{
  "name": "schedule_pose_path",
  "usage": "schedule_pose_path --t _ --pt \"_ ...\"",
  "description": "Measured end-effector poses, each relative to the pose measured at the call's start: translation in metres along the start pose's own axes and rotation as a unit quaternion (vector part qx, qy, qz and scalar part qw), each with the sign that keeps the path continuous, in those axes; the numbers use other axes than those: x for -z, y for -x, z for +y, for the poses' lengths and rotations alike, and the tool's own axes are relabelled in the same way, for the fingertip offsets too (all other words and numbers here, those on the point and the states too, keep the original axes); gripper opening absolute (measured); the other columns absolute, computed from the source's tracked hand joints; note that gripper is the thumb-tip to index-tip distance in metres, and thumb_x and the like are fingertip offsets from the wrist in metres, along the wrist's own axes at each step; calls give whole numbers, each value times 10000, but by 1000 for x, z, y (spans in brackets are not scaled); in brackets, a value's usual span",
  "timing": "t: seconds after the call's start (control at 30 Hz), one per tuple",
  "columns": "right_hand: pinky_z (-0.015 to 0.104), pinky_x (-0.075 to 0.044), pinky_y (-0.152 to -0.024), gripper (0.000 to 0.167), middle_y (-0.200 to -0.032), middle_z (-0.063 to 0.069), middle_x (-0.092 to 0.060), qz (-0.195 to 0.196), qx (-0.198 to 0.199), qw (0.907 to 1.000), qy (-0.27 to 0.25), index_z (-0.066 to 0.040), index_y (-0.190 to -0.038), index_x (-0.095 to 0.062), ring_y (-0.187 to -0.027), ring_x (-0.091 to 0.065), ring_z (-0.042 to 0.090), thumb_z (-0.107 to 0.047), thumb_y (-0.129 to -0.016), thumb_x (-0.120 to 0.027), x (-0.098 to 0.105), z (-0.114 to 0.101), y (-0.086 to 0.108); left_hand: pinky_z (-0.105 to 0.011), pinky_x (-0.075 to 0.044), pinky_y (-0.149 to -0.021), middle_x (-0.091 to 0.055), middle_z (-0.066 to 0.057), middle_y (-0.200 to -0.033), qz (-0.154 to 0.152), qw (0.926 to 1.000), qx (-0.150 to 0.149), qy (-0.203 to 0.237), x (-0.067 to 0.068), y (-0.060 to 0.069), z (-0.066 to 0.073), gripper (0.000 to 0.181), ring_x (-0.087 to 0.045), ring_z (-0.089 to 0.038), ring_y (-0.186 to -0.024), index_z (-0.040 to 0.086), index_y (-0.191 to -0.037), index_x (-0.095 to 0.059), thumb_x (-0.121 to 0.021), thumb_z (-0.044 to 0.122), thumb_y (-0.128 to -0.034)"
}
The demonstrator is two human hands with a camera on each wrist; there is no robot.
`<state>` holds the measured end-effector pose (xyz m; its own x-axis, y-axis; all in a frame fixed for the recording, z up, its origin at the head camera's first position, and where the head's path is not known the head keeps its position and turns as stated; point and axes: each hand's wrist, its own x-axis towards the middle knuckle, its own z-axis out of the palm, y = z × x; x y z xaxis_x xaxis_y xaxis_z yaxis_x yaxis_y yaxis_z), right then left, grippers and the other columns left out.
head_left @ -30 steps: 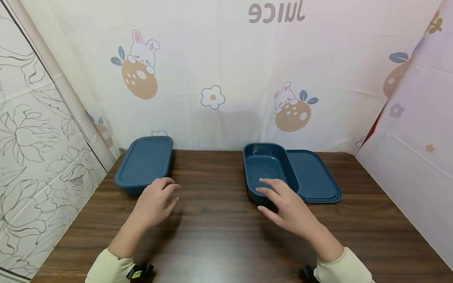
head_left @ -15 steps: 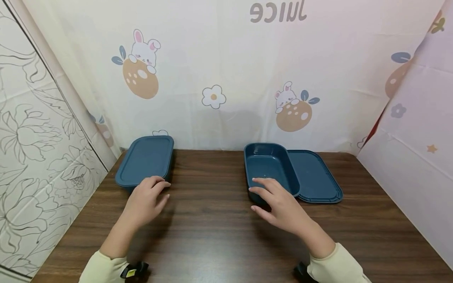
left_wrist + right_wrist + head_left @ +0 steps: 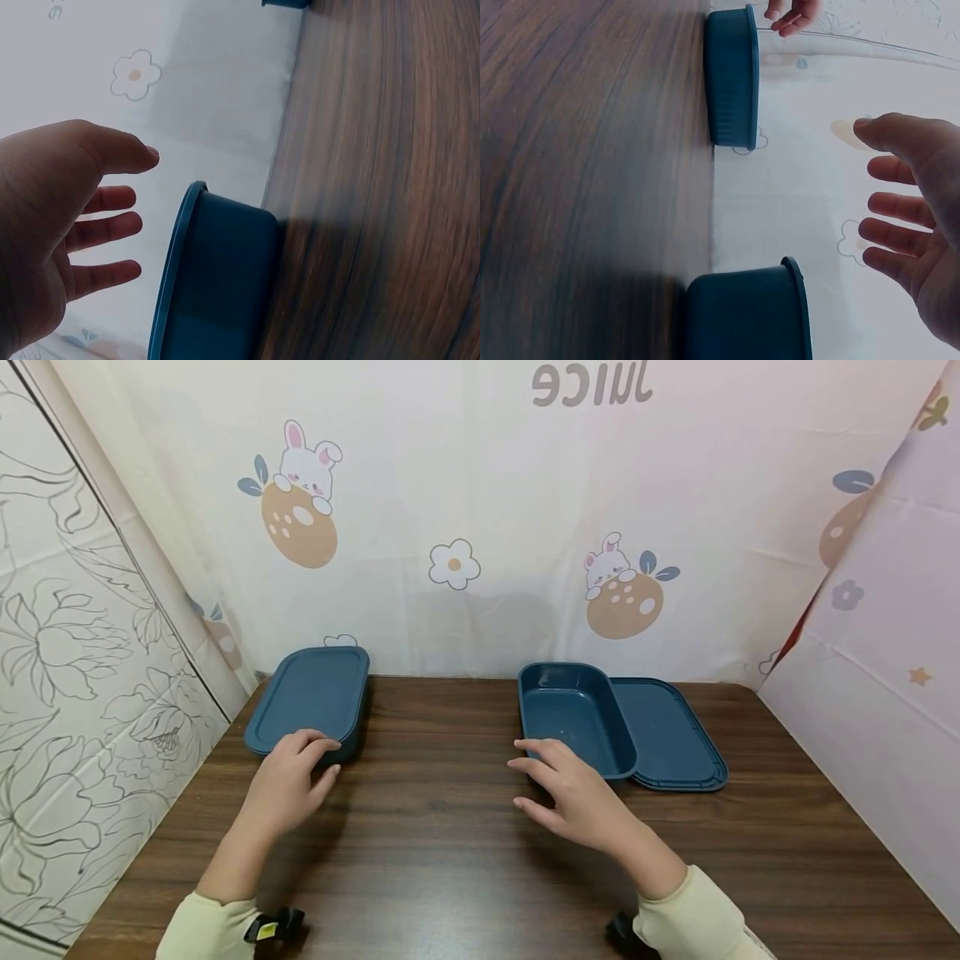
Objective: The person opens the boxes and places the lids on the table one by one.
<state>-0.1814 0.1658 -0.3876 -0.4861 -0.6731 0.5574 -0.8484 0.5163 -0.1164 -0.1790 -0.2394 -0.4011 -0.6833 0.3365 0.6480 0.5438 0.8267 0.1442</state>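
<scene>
On the left of the table is a blue rectangular container (image 3: pixel 311 693) with its lid on. My left hand (image 3: pixel 283 785) hovers by its front right corner, fingers loosely bent and holding nothing; in the left wrist view a gap shows between that hand and the container (image 3: pixel 221 277). To the right sits a lidless blue container (image 3: pixel 573 718), nothing seen inside it. Next to it lies a flat blue lid (image 3: pixel 667 735), partly hidden under the container's side. My right hand (image 3: pixel 573 793) is held above the lidless container's front left corner, fingers spread, gripping nothing.
Dark wood-grain table (image 3: pixel 442 810) runs between and in front of the containers. A pale printed curtain (image 3: pixel 457 477) hangs right behind the table's back edge. A floral panel (image 3: pixel 82 677) borders the left, and a pale cloth (image 3: pixel 877 693) the right.
Both hands have drifted left and slightly towards the back, the left hand coming further over the lidded container's front edge. The containers and the loose lid stay in place.
</scene>
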Motion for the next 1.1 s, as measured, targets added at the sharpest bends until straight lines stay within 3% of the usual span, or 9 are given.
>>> schedule_pose_path --t 0.47,1.1 --pt "449 -489 -947 413 -1346 142 -530 -132 90 9996 -253 -52 -1208 -628 -1234 -493 282 -243 -863 -752 -17 -2 -14 -534 -477 -786 -609 -159 -1000 31 9995 309 38 7 4 -16 251 -579 -377 -910 -2 -997 -694 -778 11 -761" --pt "404 -493 -940 406 -1337 109 -535 -646 -292 9954 -643 -72 -1225 -633 -1200 -511 240 -255 -879 -740 -46 -8 -30 -547 -459 -813 -609 -168 -996 85 9969 783 75 6 11 -33 227 -560 -390 -939 -15 -997 -692 -760 6 -782"
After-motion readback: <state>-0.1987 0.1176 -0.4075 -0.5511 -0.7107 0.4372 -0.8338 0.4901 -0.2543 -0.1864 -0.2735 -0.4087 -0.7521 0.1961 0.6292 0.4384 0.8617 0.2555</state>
